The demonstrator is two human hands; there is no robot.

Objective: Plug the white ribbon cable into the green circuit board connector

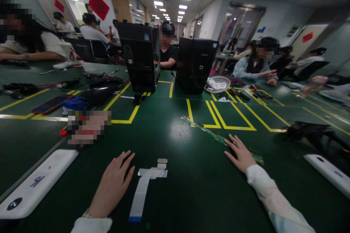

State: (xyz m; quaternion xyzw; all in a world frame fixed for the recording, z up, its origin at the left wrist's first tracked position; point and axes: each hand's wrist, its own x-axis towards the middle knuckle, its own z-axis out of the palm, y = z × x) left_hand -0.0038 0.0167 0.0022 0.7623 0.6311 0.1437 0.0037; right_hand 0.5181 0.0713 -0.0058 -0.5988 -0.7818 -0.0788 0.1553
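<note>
The left hand (113, 184) is palm down over the green tabletop (175, 196), its fingers loosely extended and the thumb a little apart, holding nothing. Just beside it, on the thumb side, lies a flat ribbon cable (141, 194): a pale, smooth strip with a blue end, clear-looking tape across its upper part and a small rectangular connector at the far end.

The right hand (240, 153) has its fingers spread wide, the fingertips over a long, narrow green circuit board (205, 130) that lies slantwise; whether they press on it cannot be told.

Near the left edge is a glossy white, round-cornered device (41, 182) with dark handwriting that reads as "16" or "91", depending on which way up it is taken, and a dark oval at its near end. A similar white casing (329, 174) shows at the right edge.

Yellow tape (121, 121) marks out angular outlines. Beyond stand two black computer towers (139, 58), each with a small pale-blue sticker too small to read. A white perforated basket (218, 84) sits beside the right one. A red paper diamond (98, 5) with blurred dark characters hangs behind.
</note>
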